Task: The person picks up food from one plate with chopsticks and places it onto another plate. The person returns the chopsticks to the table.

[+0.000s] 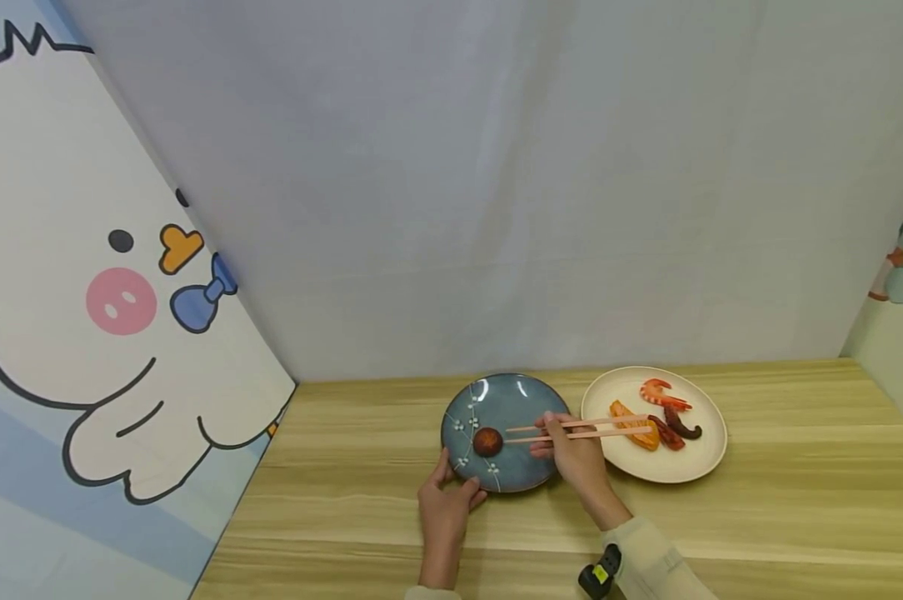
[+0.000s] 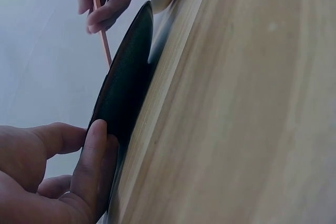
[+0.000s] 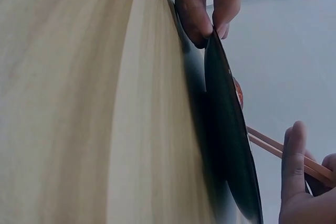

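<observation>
A round brown mushroom cap (image 1: 487, 442) lies left of centre on a blue plate (image 1: 507, 407) with a white blossom pattern. My left hand (image 1: 446, 504) pinches the plate's near-left rim, thumb and fingers on either side of it in the right wrist view. Over the plate's right side, my right hand (image 1: 581, 462) holds a pair of pink chopsticks (image 1: 609, 432). Their tips point left and end just short of the mushroom cap in the head view. From the left wrist, the plate's dark underside (image 2: 123, 87) shows, hiding its top and the mushroom cap.
A cream plate (image 1: 691, 468) on the right carries a shrimp (image 1: 656, 390), an orange slice-like piece (image 1: 642, 440) and dark red curled pieces (image 1: 684, 425). The chopsticks' rear ends overlap it. Behind the wooden table (image 1: 346, 467) hangs a grey cloth (image 1: 496, 208).
</observation>
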`<state>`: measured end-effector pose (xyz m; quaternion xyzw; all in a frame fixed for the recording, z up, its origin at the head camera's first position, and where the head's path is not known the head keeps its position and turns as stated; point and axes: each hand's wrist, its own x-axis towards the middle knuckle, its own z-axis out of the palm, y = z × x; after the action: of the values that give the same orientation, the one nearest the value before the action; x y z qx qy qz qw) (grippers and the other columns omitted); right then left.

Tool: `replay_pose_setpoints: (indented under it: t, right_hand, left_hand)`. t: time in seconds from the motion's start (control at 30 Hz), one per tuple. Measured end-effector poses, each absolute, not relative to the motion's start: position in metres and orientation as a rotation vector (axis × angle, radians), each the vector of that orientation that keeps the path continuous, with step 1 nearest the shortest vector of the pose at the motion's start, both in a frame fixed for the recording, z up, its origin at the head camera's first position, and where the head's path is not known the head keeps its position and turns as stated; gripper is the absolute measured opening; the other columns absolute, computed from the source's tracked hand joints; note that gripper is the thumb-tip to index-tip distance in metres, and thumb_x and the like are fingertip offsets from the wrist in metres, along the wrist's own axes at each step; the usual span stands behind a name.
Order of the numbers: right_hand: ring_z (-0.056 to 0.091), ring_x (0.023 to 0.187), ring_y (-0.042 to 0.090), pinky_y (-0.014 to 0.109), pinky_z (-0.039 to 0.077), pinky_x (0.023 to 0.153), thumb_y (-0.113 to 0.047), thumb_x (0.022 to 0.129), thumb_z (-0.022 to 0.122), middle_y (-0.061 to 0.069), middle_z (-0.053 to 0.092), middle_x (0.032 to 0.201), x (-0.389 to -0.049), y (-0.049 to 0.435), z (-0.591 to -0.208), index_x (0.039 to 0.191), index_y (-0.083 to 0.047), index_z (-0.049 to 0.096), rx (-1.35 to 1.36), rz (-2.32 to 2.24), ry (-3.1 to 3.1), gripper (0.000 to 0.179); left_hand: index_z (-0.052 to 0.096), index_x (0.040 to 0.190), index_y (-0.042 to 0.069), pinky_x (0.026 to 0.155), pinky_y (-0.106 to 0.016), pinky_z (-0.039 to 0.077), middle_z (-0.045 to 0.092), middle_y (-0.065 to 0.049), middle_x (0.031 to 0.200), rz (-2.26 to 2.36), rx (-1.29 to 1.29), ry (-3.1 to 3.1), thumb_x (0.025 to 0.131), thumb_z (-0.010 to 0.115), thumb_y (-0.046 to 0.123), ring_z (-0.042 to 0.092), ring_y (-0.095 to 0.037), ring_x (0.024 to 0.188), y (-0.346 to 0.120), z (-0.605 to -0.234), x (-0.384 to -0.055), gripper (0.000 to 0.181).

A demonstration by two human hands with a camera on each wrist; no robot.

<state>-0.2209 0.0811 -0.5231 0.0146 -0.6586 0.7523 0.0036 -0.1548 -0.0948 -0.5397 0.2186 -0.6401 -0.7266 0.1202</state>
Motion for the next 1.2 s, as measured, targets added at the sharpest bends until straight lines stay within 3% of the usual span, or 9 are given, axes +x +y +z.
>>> replay_pose_setpoints:
  t: [0.17, 0.77, 1.2]
  right_hand:
    - [0.073, 0.067, 0.011, 0.029, 0.068, 0.066, -0.007, 0.112, 0.05, 0.03, 0.073, 0.091, -0.2214, 0.08, -0.5232, 0.112, 0.022, 0.067, 0.038, 2.355, -2.094, 0.033]
    - [0.072, 0.065, 0.009, 0.026, 0.067, 0.064, -0.009, 0.111, 0.052, 0.026, 0.074, 0.085, -0.2212, 0.0778, -0.524, 0.11, 0.019, 0.069, 0.027, 2.354, -2.137, 0.033]
    - [0.072, 0.064, 0.009, 0.026, 0.067, 0.064, -0.006, 0.11, 0.053, 0.032, 0.073, 0.087, -0.2196, 0.081, -0.5235, 0.11, 0.021, 0.069, 0.097, 2.342, -2.136, 0.031]
  left_hand:
    - [0.036, 0.158, -0.01, 0.063, -0.021, 0.065, 0.046, -0.032, 0.128, -2.131, 0.644, -1.868, 0.081, 0.066, -0.024, 0.063, -0.011, 0.066, -0.0947, -0.5409, -0.1552, 0.084]
    - [0.037, 0.158, -0.01, 0.063, -0.021, 0.065, 0.048, -0.03, 0.124, -2.124, 0.618, -1.87, 0.081, 0.066, -0.024, 0.061, -0.01, 0.064, -0.0948, -0.5386, -0.153, 0.083]
    - [0.036, 0.158, -0.01, 0.063, -0.022, 0.065, 0.047, -0.03, 0.125, -2.121, 0.654, -1.876, 0.081, 0.066, -0.025, 0.06, -0.01, 0.064, -0.0955, -0.5376, -0.1537, 0.084]
